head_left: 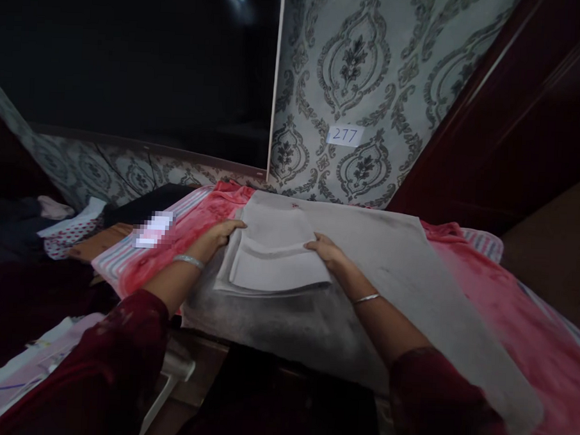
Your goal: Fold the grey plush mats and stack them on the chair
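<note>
Left hand (217,235): fingers flat and spread, pressing the left edge of the folded white cloth (273,255); grips nothing
Right hand (327,251): fingers curled over the cloth's right edge, seemingly pinching its top layer
Cloth: lies between both hands on a grey sheet (394,260) over the pink blanket (507,304)
Handling: likely light, limp, apt to unfold; best held at both side edges together

Single head-worn view, looking forward and down from the person's own height. It is sitting close over the grey sheet (403,261) on the pink blanket (516,317), facing the patterned wall (373,67) at 12 o'clock. Both forearms are entering from 6 o'clock.
</note>
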The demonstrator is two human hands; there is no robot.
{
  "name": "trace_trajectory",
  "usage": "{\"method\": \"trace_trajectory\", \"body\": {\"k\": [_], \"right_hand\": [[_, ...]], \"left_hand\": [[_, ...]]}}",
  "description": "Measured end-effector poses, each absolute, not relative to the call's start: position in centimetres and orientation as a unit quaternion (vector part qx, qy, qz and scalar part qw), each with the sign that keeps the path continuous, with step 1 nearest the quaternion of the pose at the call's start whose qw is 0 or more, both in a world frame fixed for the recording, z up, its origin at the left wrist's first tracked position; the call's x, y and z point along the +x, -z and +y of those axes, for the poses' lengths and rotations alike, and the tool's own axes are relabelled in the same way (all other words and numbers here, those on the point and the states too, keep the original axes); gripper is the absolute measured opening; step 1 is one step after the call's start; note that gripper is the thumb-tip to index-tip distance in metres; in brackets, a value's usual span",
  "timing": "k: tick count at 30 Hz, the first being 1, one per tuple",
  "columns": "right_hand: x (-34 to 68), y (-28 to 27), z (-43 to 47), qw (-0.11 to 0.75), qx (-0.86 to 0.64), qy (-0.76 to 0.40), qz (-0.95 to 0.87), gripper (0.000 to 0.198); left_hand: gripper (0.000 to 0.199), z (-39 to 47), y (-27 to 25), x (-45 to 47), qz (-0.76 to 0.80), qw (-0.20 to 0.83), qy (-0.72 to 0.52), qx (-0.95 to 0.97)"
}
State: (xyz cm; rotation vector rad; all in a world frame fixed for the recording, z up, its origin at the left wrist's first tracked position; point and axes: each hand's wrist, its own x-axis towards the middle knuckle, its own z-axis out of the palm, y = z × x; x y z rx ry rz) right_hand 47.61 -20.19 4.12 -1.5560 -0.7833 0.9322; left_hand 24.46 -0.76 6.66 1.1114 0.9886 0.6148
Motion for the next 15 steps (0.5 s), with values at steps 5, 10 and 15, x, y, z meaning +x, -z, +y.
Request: {"method": "trace_trajectory", "body": {"k": [5, 10, 15], "right_hand": [[56.5, -9.7, -24.8, 0.4, -0.694, -0.305, -0.515, 0.065], [61.7, -8.6, -29.6, 0.166, -0.799, -0.169, -0.552, 0.069], [59.5, -3.2, -32.2, 0.151, -0.853, -0.07, -0.494, 0.064]], "left_hand": [[0.058, -12.0, -4.1, 25.1, 0.33, 0.74, -0.347, 0.472], [0.06, -23.3, -0.4, 23.7, 0.284, 0.84, -0.117, 0.447], [0.043, -22.6, -2.1, 22.0, 0.227, 0.813, 0.047, 0.534]]}}
